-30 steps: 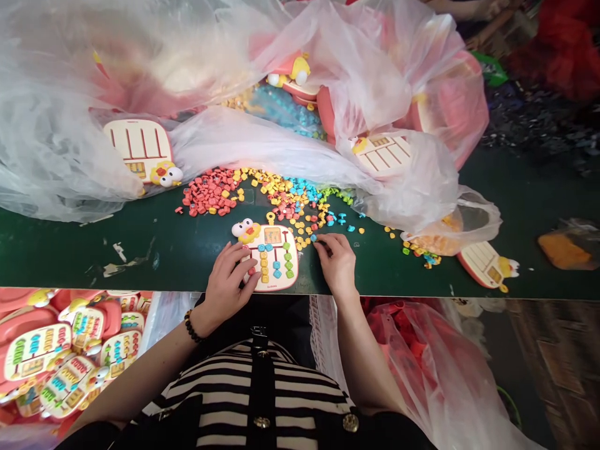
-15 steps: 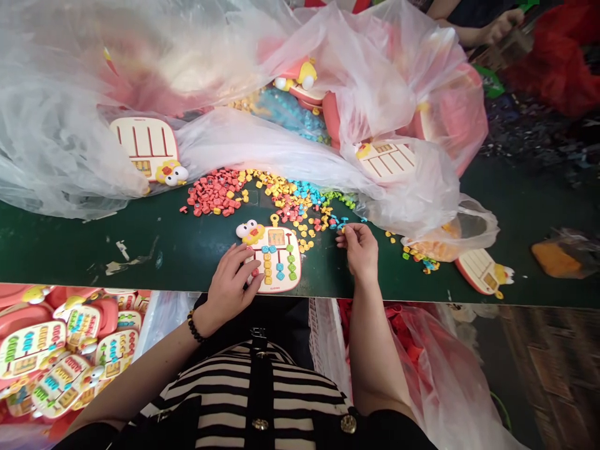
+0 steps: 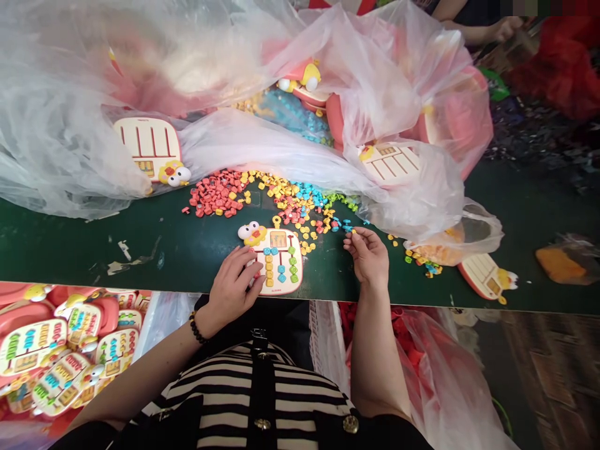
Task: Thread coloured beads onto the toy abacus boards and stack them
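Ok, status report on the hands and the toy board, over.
Left hand resting on toy board. Right hand pinching a yellow bead by the bead pile. Nothing between them.

Both bare forearms reach forward. The left hand [image 3: 233,284] lies palm down, fingers spread and lightly curled, a bead bracelet at its wrist. The right hand [image 3: 370,255] is farther out, its fingertips [image 3: 352,235] pinched together.

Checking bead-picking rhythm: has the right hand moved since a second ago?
Yes: the right hand went rightward, away from the toy board, toward the scattered beads.
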Demonstrator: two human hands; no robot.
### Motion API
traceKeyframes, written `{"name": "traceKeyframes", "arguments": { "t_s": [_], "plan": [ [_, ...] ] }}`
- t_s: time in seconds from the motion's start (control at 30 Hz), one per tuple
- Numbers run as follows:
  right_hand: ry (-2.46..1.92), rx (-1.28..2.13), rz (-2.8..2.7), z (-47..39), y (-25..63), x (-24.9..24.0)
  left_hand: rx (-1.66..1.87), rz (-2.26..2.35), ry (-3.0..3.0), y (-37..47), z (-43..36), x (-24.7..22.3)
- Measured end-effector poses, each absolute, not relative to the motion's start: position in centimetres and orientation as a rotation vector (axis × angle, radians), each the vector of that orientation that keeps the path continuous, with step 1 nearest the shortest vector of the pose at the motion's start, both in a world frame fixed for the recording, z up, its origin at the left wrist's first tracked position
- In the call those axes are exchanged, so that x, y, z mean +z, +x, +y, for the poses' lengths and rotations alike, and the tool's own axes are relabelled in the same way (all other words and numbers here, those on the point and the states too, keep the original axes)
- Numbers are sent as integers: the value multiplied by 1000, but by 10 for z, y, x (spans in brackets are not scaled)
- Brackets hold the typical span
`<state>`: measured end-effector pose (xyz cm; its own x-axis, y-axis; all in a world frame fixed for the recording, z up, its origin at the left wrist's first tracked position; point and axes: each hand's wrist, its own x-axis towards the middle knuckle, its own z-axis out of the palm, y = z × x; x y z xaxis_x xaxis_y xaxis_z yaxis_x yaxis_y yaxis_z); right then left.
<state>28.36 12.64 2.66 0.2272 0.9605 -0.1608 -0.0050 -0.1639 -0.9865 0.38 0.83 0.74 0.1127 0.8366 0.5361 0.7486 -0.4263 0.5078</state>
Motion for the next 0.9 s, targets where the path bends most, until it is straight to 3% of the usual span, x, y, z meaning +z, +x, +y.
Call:
{"name": "traceKeyframes", "arguments": {
  "t_s": [0.3, 0.5, 0.9],
  "plan": [
    [-1487, 586, -1378, 118, 262, 29, 1160, 1577, 2267, 3, 6, 8],
    [-1350, 860, -1817, 105, 202, 36, 967, 1588, 2378, 5, 6, 13],
    [-1377, 891, -1827, 112, 197, 28, 770, 1595, 2391, 7, 8, 17]
  ]
}}
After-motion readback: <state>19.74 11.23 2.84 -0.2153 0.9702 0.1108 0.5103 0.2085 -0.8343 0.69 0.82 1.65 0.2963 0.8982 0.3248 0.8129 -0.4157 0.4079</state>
